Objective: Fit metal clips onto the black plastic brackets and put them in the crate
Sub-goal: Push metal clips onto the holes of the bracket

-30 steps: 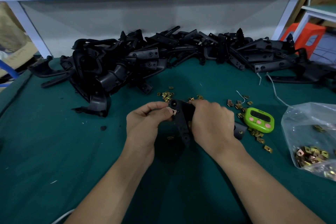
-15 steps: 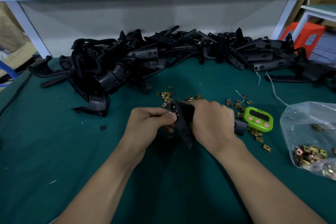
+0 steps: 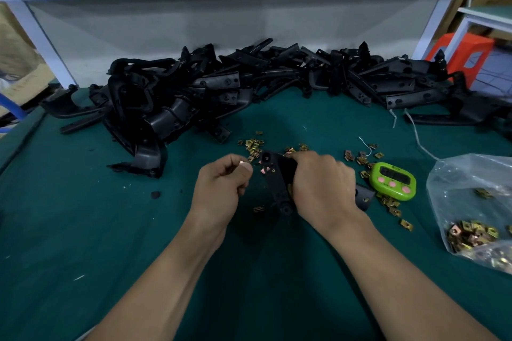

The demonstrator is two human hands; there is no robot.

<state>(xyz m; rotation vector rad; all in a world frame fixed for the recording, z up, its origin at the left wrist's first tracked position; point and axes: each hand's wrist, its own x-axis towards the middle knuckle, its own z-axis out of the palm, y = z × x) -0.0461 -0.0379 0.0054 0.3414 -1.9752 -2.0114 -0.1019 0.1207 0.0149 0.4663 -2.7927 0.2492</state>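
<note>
We can read no text, number or brand here. The green timer (image 3: 393, 180) on the table has a dark screen, and its digits are too small for us to tell. The cardboard box (image 3: 19, 86) at the left edge carries some faint print, but it is too blurred to read.

The only view, a wide-angle camera on the person's head, looks forward and steeply down at close range onto the green table (image 3: 83, 230), the left forearm (image 3: 166, 271) entering from 7 o'clock, the right forearm (image 3: 388, 271) from 5, with the pile of black brackets (image 3: 194, 97) spanning 10 to 2 o'clock.
</note>
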